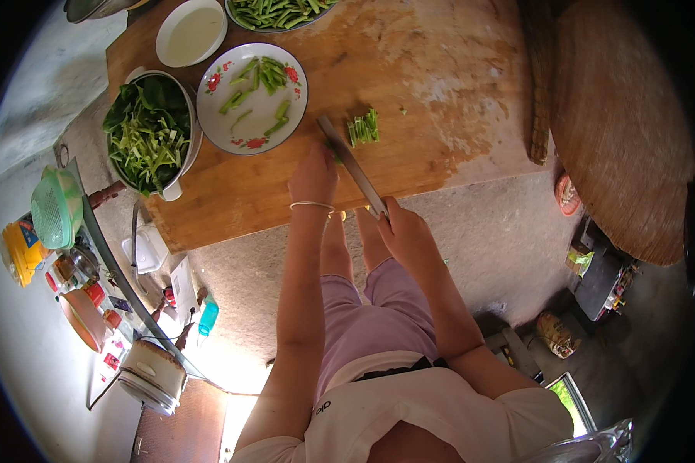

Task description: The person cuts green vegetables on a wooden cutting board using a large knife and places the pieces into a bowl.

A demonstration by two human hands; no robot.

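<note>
My right hand (406,228) grips the handle of a kitchen knife (352,162), its blade slanting up and left across the wooden table (231,214). My left hand (315,173) is curled on the wood just left of the blade, with a bit of green stem showing at its fingers. Right of the blade lies a small bunch of cut green stems (364,128). A floral enamel plate (214,124) with several cut stem pieces stands to the upper left of my left hand. Beyond it, a pot (192,151) holds leafy greens and sliced stems (149,147).
A white bowl of cloudy liquid (191,35) and a dish of cut green stems (278,13) stand at the far side. A dark wooden piece (538,116) lies along the right edge. Left of the table, a cluttered shelf holds a green colander (52,214).
</note>
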